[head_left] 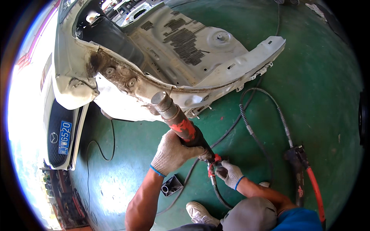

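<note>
My left hand [169, 153], in a white knit glove with a blue cuff, is wrapped round the lower part of a hydraulic ram cylinder [184, 126]. This dark cylinder has worn red paint and a bare steel end, and it tilts up toward the cut car body section [192, 90]. My right hand [230, 174], gloved alike, is closed on a dark fitting [221, 169] at the cylinder's base. Beside it, a black hose [219, 194] runs down from a metal coupling [211, 171] with red wrapping. The right fingertips are partly hidden.
Black hoses [262, 144] loop over the green floor. A dark tool with a red bar [315, 186] stands at right. A small black bracket [171, 186] lies near my shoe [200, 213]. A white car front [58, 127] is at left. Rounded grey cloth [250, 215] fills the lower edge.
</note>
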Demonstrator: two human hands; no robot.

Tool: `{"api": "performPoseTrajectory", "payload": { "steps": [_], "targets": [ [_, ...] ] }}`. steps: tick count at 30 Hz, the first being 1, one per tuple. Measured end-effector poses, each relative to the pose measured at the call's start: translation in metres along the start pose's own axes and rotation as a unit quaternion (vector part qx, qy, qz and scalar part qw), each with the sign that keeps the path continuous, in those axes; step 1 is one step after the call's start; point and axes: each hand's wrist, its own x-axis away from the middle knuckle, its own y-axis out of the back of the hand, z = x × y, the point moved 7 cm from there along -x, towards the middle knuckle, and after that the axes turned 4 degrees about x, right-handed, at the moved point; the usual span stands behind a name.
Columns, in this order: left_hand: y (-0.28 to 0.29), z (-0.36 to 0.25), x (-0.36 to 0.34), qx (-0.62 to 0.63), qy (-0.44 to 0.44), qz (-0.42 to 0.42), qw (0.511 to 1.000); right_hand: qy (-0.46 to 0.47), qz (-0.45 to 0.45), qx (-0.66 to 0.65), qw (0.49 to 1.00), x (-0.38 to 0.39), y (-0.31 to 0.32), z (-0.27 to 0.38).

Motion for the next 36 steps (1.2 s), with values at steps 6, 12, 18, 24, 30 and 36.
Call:
{"api": "performPoseTrajectory", "payload": {
  "steps": [6,12,18,24,30,36],
  "targets": [
    [0.005,0.026,-0.009,0.006,0.006,-0.081,0.997,-0.048,0.106,0.081,0.990,0.013,-0.031,-0.002],
    [-0.011,0.012,-0.026,0.004,-0.012,-0.088,0.996,-0.091,0.105,0.184,0.973,0.015,-0.005,0.005],
    [-0.007,0.014,-0.023,0.025,-0.019,-0.081,0.996,0.060,0.085,0.318,0.942,0.063,-0.040,0.087],
    [-0.009,0.023,-0.030,0.045,-0.030,-0.070,0.996,0.272,0.172,0.253,0.913,0.089,-0.103,0.170],
    [0.006,0.034,-0.007,0.037,-0.029,-0.069,0.997,0.398,0.159,0.314,0.847,0.123,-0.159,0.198],
    [0.010,0.040,0.071,0.336,0.133,-0.008,0.932,0.445,0.226,0.474,0.725,0.223,-0.218,0.167]
  ]
}}
